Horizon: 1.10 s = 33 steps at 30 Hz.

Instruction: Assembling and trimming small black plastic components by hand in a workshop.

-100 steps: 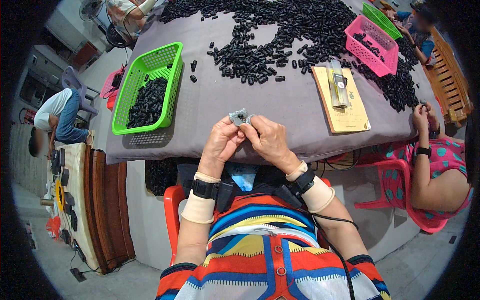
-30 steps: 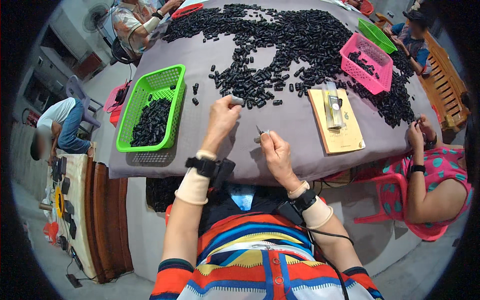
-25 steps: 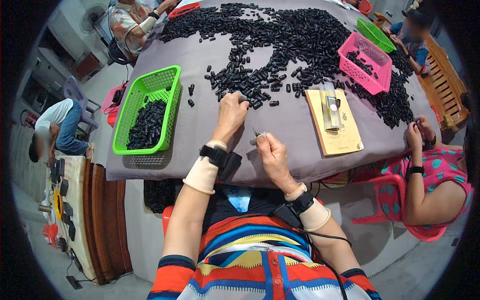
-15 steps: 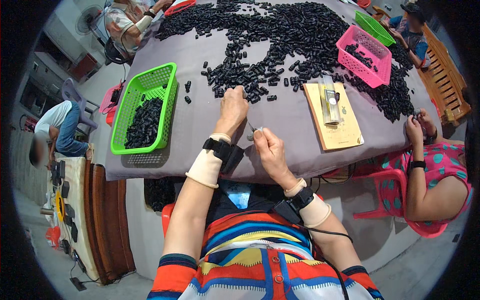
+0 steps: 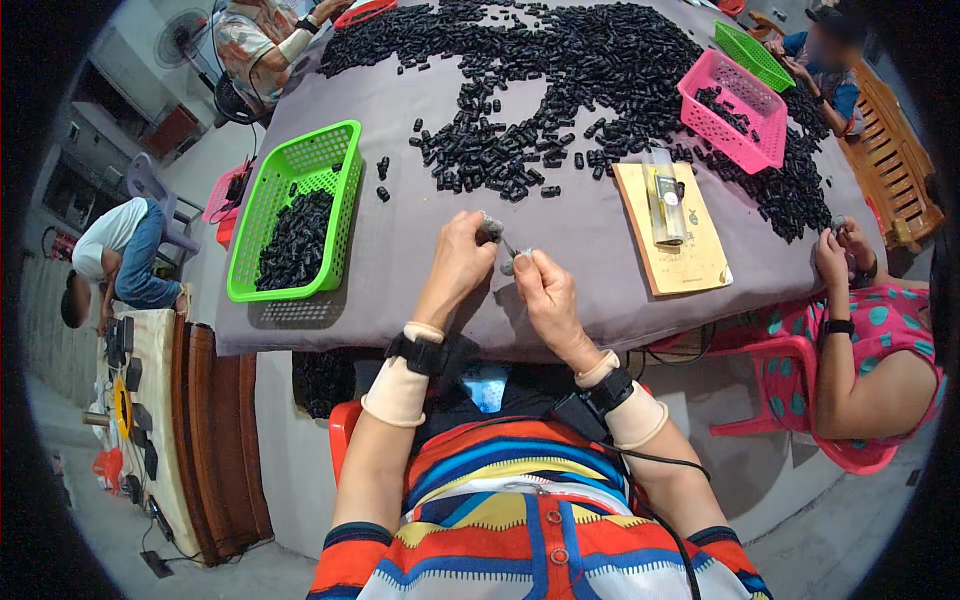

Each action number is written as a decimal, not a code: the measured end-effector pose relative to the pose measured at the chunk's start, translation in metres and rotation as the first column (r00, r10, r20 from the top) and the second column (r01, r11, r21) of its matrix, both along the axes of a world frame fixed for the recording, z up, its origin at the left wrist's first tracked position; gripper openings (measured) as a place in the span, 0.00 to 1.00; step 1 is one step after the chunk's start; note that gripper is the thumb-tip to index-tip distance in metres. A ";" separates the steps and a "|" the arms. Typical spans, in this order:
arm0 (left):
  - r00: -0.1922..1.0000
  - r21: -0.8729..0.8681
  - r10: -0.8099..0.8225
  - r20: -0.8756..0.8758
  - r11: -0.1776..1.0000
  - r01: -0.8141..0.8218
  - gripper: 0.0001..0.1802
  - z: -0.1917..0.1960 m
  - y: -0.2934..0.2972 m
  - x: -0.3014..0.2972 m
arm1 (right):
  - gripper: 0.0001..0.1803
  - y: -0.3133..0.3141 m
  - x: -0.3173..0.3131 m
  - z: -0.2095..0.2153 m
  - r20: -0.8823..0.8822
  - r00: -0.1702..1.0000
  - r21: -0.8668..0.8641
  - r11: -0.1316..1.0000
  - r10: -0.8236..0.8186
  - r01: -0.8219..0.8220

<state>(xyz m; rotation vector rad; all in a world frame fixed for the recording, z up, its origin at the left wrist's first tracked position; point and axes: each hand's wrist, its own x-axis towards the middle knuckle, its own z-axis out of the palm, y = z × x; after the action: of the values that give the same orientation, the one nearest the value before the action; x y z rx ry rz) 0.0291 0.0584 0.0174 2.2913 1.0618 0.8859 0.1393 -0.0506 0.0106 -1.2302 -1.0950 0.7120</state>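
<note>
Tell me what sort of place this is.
Likely a handwork workshop: black parts heaped on a cloth-covered table, a green basket of more, and a co-worker seated alongside.

- Bare grey tablecloth (image 5: 400, 240) leaves a lane between the green basket (image 5: 346, 215) and left hand (image 5: 462, 258); two loose black cylinders (image 5: 383, 168) obstruct its far end.
- A black cylinder heap (image 5: 620, 70) blocks the far side.
- Rightward from the right hand (image 5: 550, 295), cloth lies open until the yellow booklet (image 5: 690, 270).
</note>
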 end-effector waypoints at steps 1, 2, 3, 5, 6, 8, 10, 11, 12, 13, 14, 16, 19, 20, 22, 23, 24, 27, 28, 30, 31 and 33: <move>1.000 -0.001 0.000 0.000 1.000 0.000 0.12 0.001 -0.005 -0.002 | 0.19 0.000 0.000 -0.001 0.000 1.000 -0.001 1.000 0.000 0.000; 0.975 -0.387 0.027 0.221 0.920 0.062 0.12 0.002 -0.010 -0.005 | 0.19 0.001 0.001 -0.003 -0.002 1.000 -0.010 1.000 -0.002 0.002; 0.905 -0.689 0.139 0.402 0.697 0.199 0.11 0.005 -0.017 -0.009 | 0.19 0.001 0.001 -0.004 -0.006 1.000 -0.020 1.000 -0.002 0.002; 0.823 -0.731 0.232 0.518 0.619 0.287 0.11 0.004 -0.031 -0.012 | 0.19 0.001 0.002 -0.003 0.000 1.000 -0.016 1.000 -0.003 0.003; 0.719 -0.747 0.331 0.611 0.543 0.384 0.11 0.004 -0.038 -0.014 | 0.19 0.002 0.002 -0.003 0.008 1.000 -0.009 1.000 -0.005 0.005; 0.670 -0.762 0.392 0.630 0.476 0.439 0.12 0.004 -0.047 -0.019 | 0.19 0.004 0.004 -0.007 0.027 1.000 0.001 1.000 -0.008 0.008; 0.584 -0.743 0.460 0.669 0.404 0.533 0.12 -0.002 -0.051 -0.025 | 0.19 0.005 0.002 -0.007 0.048 0.999 0.013 1.000 -0.007 0.006; 0.584 -0.745 0.462 0.667 0.403 0.533 0.12 -0.005 -0.051 -0.027 | 0.19 0.004 0.001 -0.004 0.040 0.999 -0.008 1.000 -0.004 0.005; 0.537 -0.709 0.466 0.703 0.405 0.577 0.12 -0.008 -0.051 -0.030 | 0.19 0.003 0.000 -0.001 0.032 0.999 -0.029 1.000 -0.002 0.003; 0.489 -0.671 0.469 0.736 0.407 0.619 0.12 -0.011 -0.051 -0.032 | 0.19 0.002 0.000 0.001 0.033 0.999 -0.031 1.000 0.000 0.001; 0.487 -0.671 0.471 0.735 0.407 0.619 0.12 -0.013 -0.050 -0.035 | 0.18 0.001 0.000 0.003 0.081 0.997 -0.046 0.999 0.018 -0.014; 0.494 -0.648 0.428 0.757 0.392 0.653 0.13 -0.019 -0.049 -0.039 | 0.18 -0.001 0.000 0.003 0.128 0.991 -0.066 0.997 0.038 -0.030; 0.441 -0.617 0.451 0.776 0.399 0.678 0.13 -0.023 -0.050 -0.040 | 0.16 -0.003 -0.001 0.004 0.261 0.962 -0.050 0.997 0.074 -0.063; 0.441 -0.619 0.454 0.775 0.399 0.677 0.13 -0.024 -0.050 -0.041 | 0.15 -0.004 -0.003 0.004 0.323 0.944 -0.017 0.998 0.070 -0.068; 0.451 -0.629 0.460 0.765 0.379 0.679 0.13 -0.023 -0.051 -0.041 | 0.15 -0.006 -0.005 0.008 0.384 0.921 0.013 0.997 0.063 -0.074; 0.451 -0.630 0.462 0.763 0.377 0.679 0.13 -0.023 -0.050 -0.041 | 0.14 -0.007 -0.006 0.010 0.445 0.894 0.032 0.997 0.053 -0.075; 0.465 -0.640 0.457 0.758 0.388 0.663 0.13 -0.024 -0.051 -0.042 | 0.13 -0.008 -0.007 0.012 0.504 0.863 0.051 0.996 0.040 -0.077; 0.483 -0.651 0.447 0.753 0.400 0.645 0.13 -0.023 -0.051 -0.042 | 0.13 -0.007 -0.007 0.011 0.528 0.849 0.067 0.995 0.032 -0.080; 0.488 -0.651 0.440 0.754 0.402 0.644 0.13 -0.022 -0.051 -0.043 | 0.13 -0.007 -0.007 0.011 0.527 0.849 0.066 0.995 0.033 -0.080; 0.466 -0.628 0.436 0.770 0.383 0.677 0.12 -0.026 -0.049 -0.045 | 0.13 -0.007 -0.008 0.011 0.534 0.845 0.084 0.993 0.025 -0.082; 0.443 -0.601 0.432 0.786 0.365 0.710 0.12 -0.027 -0.048 -0.046 | 0.13 -0.007 -0.008 0.011 0.533 0.845 0.083 0.993 0.025 -0.082; 0.444 -0.597 0.426 0.788 0.358 0.718 0.12 -0.027 -0.048 -0.047 | 0.13 -0.007 -0.008 0.011 0.539 0.842 0.094 0.993 0.015 -0.078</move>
<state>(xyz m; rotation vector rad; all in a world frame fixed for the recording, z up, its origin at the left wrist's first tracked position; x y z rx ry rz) -0.0184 0.0103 -0.0101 0.6027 0.4512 0.8350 0.1314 -0.0575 0.0221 -1.3470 -1.6100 0.3296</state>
